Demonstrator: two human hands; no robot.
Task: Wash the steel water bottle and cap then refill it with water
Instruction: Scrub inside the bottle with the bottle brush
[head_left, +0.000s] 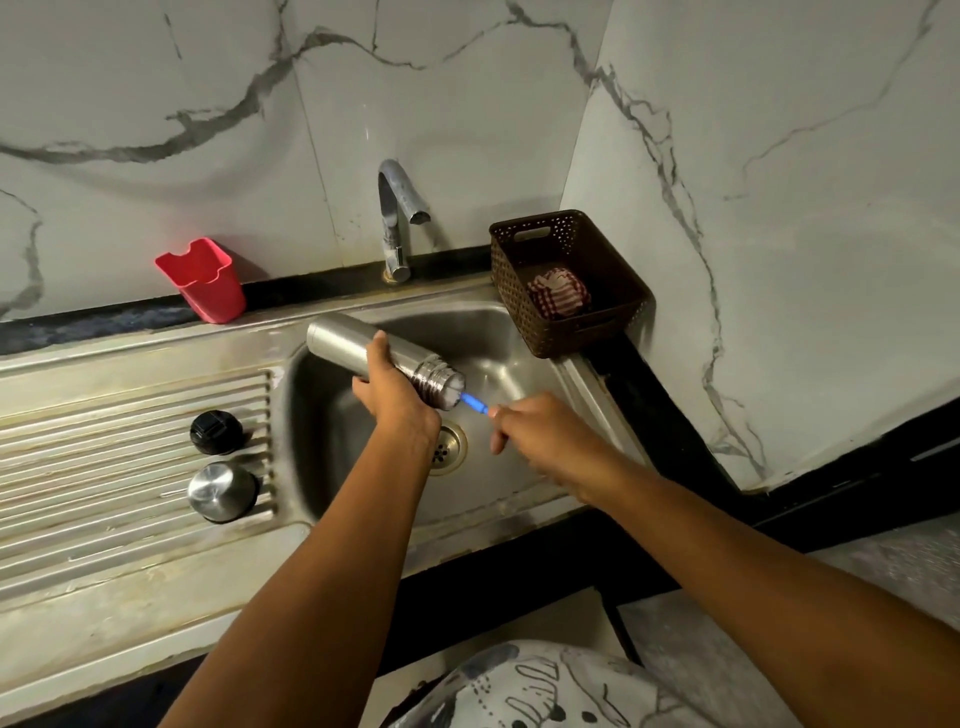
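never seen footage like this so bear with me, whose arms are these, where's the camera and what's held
No machine here: one camera worn on a person's head looks down at their bare arms over a steel sink. The left hand grips the steel bottle, tipped sideways. The right hand pinches a blue brush handle that enters the bottle's mouth. On the ribbed draining board lie a black cap and a steel cap. A red cup, a tap and a brown basket stand behind.
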